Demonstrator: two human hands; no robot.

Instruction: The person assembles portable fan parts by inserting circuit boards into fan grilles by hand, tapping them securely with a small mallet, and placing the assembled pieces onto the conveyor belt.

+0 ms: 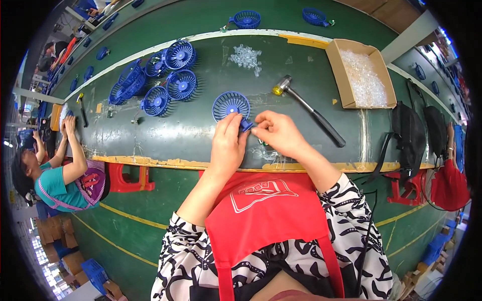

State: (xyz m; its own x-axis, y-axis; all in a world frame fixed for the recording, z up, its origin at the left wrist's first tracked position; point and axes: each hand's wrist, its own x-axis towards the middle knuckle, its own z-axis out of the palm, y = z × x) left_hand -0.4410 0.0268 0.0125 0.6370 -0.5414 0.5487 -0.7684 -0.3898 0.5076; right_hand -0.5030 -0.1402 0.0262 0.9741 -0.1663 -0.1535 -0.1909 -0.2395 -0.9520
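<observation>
A round blue plastic fan grille [231,104] with slotted ribs lies on the dark green bench in front of me. My left hand [228,143] is closed around its short blue stem, which points toward me. At the stem's right side, my right hand [280,133] has thumb and forefinger pinched together; what they hold, if anything, is too small to make out. Just below the fingers a small green circuit board [263,143] partly shows. Farther right lies a hammer [314,114] with a black grip and a yellow-faced head.
Several blue grilles [155,100] are grouped at the left. Small clear plastic pieces [245,58] lie beyond my hands; more fill a cardboard box [333,75] at the right. A black bag [409,135] hangs at the bench edge. At the left, a co-worker [65,178] sits working.
</observation>
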